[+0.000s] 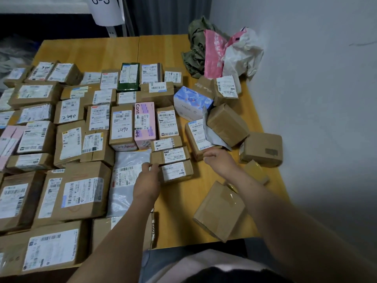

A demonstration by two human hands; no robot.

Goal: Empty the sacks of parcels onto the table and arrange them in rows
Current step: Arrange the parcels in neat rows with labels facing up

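Looks like a parcel pickup point or mailroom: shipping-labelled boxes (122, 127) in rows all over the tabletop (102, 52), crumpled sacks (242, 54) by the wall (306, 68), a "6-3" sign (106, 11) behind.

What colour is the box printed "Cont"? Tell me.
The box is pink with lilac patches, seen in the head view.
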